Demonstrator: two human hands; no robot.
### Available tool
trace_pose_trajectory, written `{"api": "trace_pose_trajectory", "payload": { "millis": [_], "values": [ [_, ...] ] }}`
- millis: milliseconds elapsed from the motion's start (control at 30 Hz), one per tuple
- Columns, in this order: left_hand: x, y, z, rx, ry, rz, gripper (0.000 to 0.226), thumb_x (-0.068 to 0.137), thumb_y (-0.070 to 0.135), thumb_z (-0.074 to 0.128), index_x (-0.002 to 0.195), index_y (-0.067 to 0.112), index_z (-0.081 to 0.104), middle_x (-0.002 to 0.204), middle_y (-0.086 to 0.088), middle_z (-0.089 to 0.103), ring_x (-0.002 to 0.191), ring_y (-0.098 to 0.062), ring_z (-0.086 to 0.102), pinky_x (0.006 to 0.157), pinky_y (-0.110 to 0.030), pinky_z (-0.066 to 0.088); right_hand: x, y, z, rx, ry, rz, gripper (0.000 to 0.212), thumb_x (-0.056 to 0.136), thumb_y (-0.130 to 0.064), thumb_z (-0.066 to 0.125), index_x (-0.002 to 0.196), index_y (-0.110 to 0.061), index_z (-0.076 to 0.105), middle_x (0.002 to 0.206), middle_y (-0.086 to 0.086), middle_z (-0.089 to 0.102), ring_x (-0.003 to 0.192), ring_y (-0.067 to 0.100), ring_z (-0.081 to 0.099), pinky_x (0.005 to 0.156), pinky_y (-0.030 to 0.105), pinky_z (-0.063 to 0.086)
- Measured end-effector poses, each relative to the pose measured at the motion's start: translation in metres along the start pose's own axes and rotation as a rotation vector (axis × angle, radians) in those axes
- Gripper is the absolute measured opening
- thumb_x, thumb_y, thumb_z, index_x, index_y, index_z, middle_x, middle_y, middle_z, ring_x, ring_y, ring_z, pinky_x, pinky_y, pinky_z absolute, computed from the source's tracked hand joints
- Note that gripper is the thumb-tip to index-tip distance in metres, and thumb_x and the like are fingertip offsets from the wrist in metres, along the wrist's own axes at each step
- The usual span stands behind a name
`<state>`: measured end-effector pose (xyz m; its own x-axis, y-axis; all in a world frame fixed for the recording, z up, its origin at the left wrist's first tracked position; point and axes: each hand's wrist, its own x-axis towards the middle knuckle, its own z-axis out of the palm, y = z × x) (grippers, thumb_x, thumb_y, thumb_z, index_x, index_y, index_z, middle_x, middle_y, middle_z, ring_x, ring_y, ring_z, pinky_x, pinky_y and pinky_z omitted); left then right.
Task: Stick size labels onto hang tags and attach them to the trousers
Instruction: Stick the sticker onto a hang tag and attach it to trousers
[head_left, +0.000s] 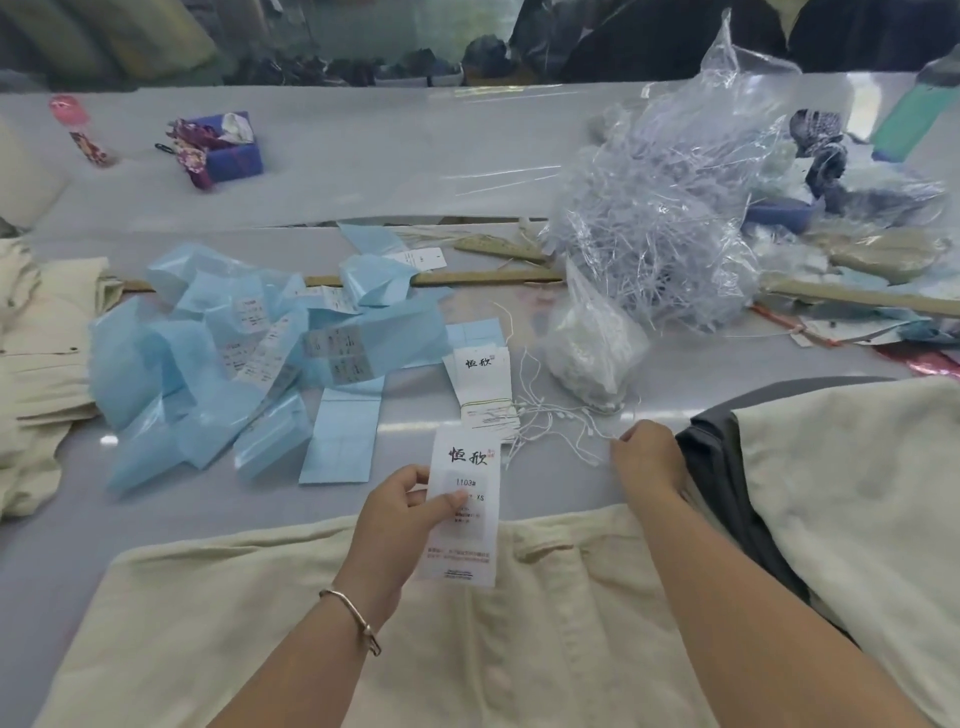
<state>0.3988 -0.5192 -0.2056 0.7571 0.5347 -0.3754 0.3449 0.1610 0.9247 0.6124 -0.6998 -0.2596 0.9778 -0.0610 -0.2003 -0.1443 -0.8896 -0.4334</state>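
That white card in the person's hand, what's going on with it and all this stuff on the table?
It is a hang tag with a size label already stuck on, pinched in the left hand. The right hand reaches into a tangle of white strings beside the banded stack of tags, apparently picking one. Cream trousers lie below, no tag attached yet. Blue label backing sheets litter the table.

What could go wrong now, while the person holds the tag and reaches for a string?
1. The strings lie tangled, so the right hand may pull up several together.
2. The left hand pinches the hang tag over its size label; the thumb might smudge or shift it.
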Motion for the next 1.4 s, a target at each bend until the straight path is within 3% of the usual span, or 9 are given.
{"api": "trace_pose_trajectory", "payload": {
  "millis": [167, 267, 400, 600, 767, 867, 1033, 1233, 1400],
  "values": [
    [-0.003, 0.001, -0.006, -0.104, 0.002, -0.008, 0.017, 0.083, -0.003, 0.067, 0.094, 0.010, 0.070, 0.091, -0.007, 0.076, 0.085, -0.024, 0.073, 0.074, -0.036, 0.058, -0.020, -0.004, -0.015, 0.752, -0.077, 0.037, 0.014, 0.095, -0.008, 0.054, 0.081, -0.010, 0.053, 0.087, 0.010, 0.064, 0.061, 0.018, 0.047, 0.057, 0.029, 0.036],
    [-0.012, 0.006, -0.012, -0.203, -0.059, -0.027, 0.021, 0.083, -0.009, 0.062, 0.098, 0.006, 0.069, 0.095, -0.011, 0.075, 0.086, -0.026, 0.072, 0.075, -0.035, 0.056, -0.052, -0.014, -0.035, 1.285, -0.357, 0.081, 0.020, 0.099, -0.004, 0.046, 0.080, -0.011, 0.046, 0.070, 0.007, 0.059, 0.045, 0.010, 0.038, 0.048, 0.022, 0.031],
    [-0.035, 0.012, -0.008, -0.462, -0.251, -0.182, 0.023, 0.083, 0.002, 0.060, 0.104, 0.004, 0.068, 0.099, -0.015, 0.073, 0.079, -0.024, 0.070, 0.069, -0.034, 0.058, -0.109, -0.035, -0.047, 1.570, -0.704, 0.047, 0.021, 0.096, -0.003, 0.046, 0.077, -0.014, 0.045, 0.063, 0.003, 0.051, 0.049, 0.011, 0.042, 0.045, 0.018, 0.035],
    [-0.070, 0.013, -0.013, -0.954, -0.487, -0.506, 0.030, 0.089, 0.009, 0.044, 0.102, -0.007, 0.066, 0.108, -0.026, 0.063, 0.101, -0.037, 0.060, 0.102, -0.045, 0.039, -0.193, -0.049, -0.042, 1.556, -0.954, -0.071, 0.011, 0.081, -0.009, 0.058, 0.079, -0.012, 0.048, 0.072, 0.009, 0.055, 0.055, 0.013, 0.047, 0.053, 0.022, 0.042],
    [-0.085, 0.014, -0.034, -1.016, -0.380, -0.423, 0.028, 0.086, 0.010, 0.050, 0.102, -0.006, 0.065, 0.101, -0.019, 0.067, 0.096, -0.031, 0.064, 0.085, -0.044, 0.052, -0.239, -0.037, -0.032, 1.610, -0.933, 0.027, 0.006, 0.081, -0.007, 0.058, 0.081, -0.010, 0.052, 0.073, 0.011, 0.060, 0.053, 0.013, 0.050, 0.051, 0.021, 0.046],
    [-0.089, 0.013, -0.048, -1.037, -0.338, -0.400, 0.018, 0.083, 0.012, 0.054, 0.076, 0.003, 0.067, 0.081, -0.012, 0.067, 0.083, -0.023, 0.066, 0.068, -0.035, 0.056, -0.258, -0.029, -0.025, 1.630, -0.857, 0.143, 0.010, 0.085, -0.004, 0.057, 0.081, -0.011, 0.050, 0.075, 0.013, 0.062, 0.047, 0.012, 0.046, 0.043, 0.019, 0.042],
    [-0.109, 0.018, -0.062, -0.870, -0.502, -0.243, 0.014, 0.077, 0.015, 0.056, 0.065, 0.011, 0.062, 0.065, 0.001, 0.047, 0.057, -0.012, 0.041, 0.062, -0.024, 0.030, -0.279, -0.028, -0.023, 1.154, -0.493, 0.064, 0.008, 0.086, -0.008, 0.064, 0.090, -0.014, 0.068, 0.083, 0.002, 0.062, 0.063, 0.013, 0.050, 0.055, 0.023, 0.037],
    [-0.128, 0.017, -0.069, -0.581, -0.535, -0.160, 0.036, 0.089, 0.018, 0.041, 0.064, 0.012, 0.066, 0.062, 0.001, 0.053, 0.052, -0.011, 0.047, 0.049, -0.022, 0.034, -0.308, -0.048, -0.032, 1.103, -0.409, -0.099, 0.019, 0.083, -0.018, 0.071, 0.064, -0.014, 0.074, 0.065, -0.003, 0.064, 0.060, 0.011, 0.048, 0.057, 0.023, 0.036],
    [-0.141, 0.015, -0.069, -0.473, -0.525, -0.095, 0.029, 0.082, 0.015, 0.048, 0.076, 0.006, 0.075, 0.064, -0.004, 0.064, 0.052, -0.013, 0.059, 0.045, -0.019, 0.044, -0.322, -0.052, -0.030, 1.188, -0.533, -0.047, 0.017, 0.076, -0.015, 0.065, 0.082, -0.001, 0.071, 0.071, 0.006, 0.058, 0.059, 0.012, 0.044, 0.058, 0.024, 0.034]
  ]
}}
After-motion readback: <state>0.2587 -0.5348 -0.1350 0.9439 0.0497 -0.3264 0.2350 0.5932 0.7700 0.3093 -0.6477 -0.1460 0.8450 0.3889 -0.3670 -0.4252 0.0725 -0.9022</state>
